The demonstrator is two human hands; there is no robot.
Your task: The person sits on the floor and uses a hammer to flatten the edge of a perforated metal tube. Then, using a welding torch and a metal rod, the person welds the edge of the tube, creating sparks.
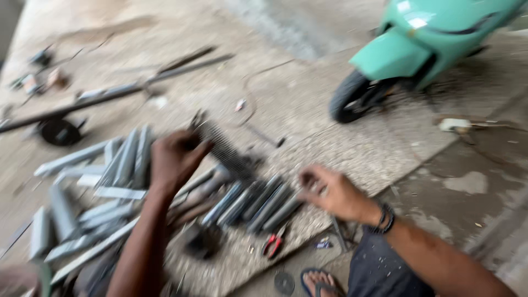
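My left hand (175, 158) grips a long dark ridged metal bar (225, 151) near its upper end, holding it slanted above the floor. My right hand (330, 192) hovers to the right with fingers curled, close to a row of grey metal pieces (258, 204) lying side by side; blur hides whether it holds anything. A dark beaded band sits on my right wrist (384, 219). Below the row lie red-handled pliers (273, 243).
Many grey metal sections (104, 187) are scattered at left. A long dark rod (110, 96) and a round black disc (59, 132) lie beyond. A mint-green scooter (418, 44) stands at upper right. My sandalled foot (322, 281) is at the bottom.
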